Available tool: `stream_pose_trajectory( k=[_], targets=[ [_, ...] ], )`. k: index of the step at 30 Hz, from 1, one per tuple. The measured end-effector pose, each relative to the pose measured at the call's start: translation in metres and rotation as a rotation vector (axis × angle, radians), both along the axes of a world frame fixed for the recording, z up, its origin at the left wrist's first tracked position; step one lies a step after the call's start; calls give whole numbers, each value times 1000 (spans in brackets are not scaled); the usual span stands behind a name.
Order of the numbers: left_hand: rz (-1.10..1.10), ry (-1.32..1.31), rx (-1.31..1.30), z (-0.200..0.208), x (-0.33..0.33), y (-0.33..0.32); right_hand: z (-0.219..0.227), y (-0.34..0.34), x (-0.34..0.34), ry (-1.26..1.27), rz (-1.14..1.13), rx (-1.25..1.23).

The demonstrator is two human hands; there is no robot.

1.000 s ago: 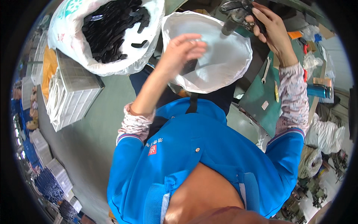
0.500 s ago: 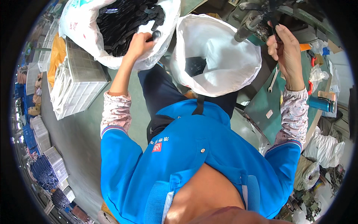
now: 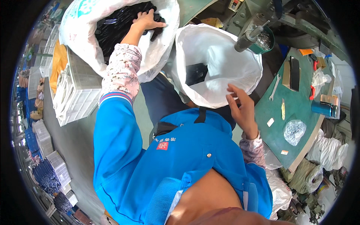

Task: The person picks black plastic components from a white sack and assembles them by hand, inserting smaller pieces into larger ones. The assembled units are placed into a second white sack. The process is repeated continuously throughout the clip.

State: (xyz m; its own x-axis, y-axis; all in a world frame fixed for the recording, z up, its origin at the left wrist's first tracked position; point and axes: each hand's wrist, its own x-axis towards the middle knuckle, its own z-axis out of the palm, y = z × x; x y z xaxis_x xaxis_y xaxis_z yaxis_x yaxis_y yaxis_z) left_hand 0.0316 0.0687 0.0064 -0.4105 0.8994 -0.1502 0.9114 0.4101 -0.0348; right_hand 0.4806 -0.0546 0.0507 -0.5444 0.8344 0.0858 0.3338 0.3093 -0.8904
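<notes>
My left hand (image 3: 145, 21) reaches into a large white bag (image 3: 84, 41) at the upper left, its fingers spread over a heap of flat, elongated black pieces (image 3: 112, 33) with rounded ends. No piece shows in its grasp. My right hand (image 3: 243, 110) is at the near right rim of a second white bag (image 3: 221, 90), fingers apart and holding nothing. A few black pieces (image 3: 196, 73) lie at the bottom of that bag. Above its right side juts a metal machine cylinder (image 3: 245, 40), with a green cup of small metal parts (image 3: 263, 41) beside it.
At right, a green bench (image 3: 275, 118) carries a wrench (image 3: 275, 87), a phone (image 3: 294, 74), a clear bag of small parts (image 3: 294, 132) and a blue flask (image 3: 323, 108). White plastic crates (image 3: 80, 90) stand at left. My legs are under the bags.
My right hand has come down from the machine to the second bag's rim, and the dark piece it held is gone from it. My left hand has moved farther into the first bag, fingers now spread.
</notes>
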Motion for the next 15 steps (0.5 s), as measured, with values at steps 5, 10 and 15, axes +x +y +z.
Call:
stream_pose_trajectory(
  k=[5, 10, 15],
  targets=[
    [14, 55, -309, -10, -12, 22, -11, -26, 7, 84, -157, -213],
    [-57, 22, -429, 28, -7, 15, -14, -25, -9, 126, -130, -162],
    [-67, 64, -417, 22, -1, 5, -18, -22, -25, 121, -30, -24]
  ],
)
